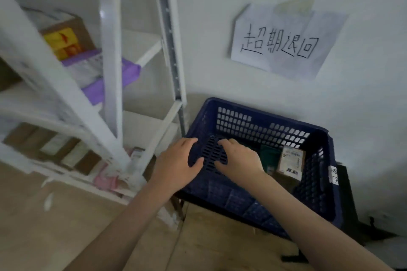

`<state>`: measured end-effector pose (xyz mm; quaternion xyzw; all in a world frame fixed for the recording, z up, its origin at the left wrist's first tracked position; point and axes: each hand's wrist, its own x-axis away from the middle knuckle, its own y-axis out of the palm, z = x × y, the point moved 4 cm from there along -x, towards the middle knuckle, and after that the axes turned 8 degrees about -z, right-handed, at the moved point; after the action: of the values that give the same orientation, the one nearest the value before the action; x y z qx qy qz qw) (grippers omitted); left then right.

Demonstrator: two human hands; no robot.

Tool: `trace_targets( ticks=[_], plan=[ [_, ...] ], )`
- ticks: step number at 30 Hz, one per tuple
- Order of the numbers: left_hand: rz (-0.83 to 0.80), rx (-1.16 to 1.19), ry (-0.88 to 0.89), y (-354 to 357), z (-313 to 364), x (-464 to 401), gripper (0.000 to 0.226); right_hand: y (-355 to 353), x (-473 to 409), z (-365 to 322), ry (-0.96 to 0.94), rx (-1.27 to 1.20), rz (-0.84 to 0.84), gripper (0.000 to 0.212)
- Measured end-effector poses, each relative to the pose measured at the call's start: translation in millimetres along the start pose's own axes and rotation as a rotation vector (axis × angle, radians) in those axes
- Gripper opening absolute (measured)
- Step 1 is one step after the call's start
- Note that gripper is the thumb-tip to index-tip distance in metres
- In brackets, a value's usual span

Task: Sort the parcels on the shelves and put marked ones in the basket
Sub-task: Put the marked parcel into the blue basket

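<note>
A dark blue plastic basket (pixel 262 116) stands on the floor against the wall, right of the white shelf rack (pixel 111 55). In it lie a brown parcel with a white label (pixel 290 161) and a dark green packet (pixel 269 154). My left hand (pixel 178 165) hovers at the basket's left rim, fingers loosely curved, with nothing in it. My right hand (pixel 240 158) is inside the basket near its left wall, also loosely curved and holding nothing. The two hands face each other with the slotted wall showing between them.
The shelves carry a purple parcel (pixel 130 72), a yellow and brown box (pixel 66 37), several brown boxes (pixel 55 147) lower down and a pink packet (pixel 105 179). A handwritten paper sign (pixel 284 42) hangs on the wall above the basket. The floor is wooden.
</note>
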<state>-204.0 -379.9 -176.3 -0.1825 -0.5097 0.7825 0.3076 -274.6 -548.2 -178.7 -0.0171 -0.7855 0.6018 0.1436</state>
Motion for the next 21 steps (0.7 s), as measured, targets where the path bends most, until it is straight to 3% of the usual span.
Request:
trace_targets(
  ticks=[9,15,21],
  plan=[
    [0.146,0.042,-0.103,-109,-108,154,0.053,21,42,-206,-0.179,-0.102,0.064,0.061],
    [0.255,0.043,-0.18,-155,-193,236,0.051,47,43,-329,-0.284,-0.133,0.06,0.054],
    [0.318,0.065,-0.336,-191,-284,290,0.052,40,29,-438,-0.416,-0.131,0.082,0.063]
  ],
)
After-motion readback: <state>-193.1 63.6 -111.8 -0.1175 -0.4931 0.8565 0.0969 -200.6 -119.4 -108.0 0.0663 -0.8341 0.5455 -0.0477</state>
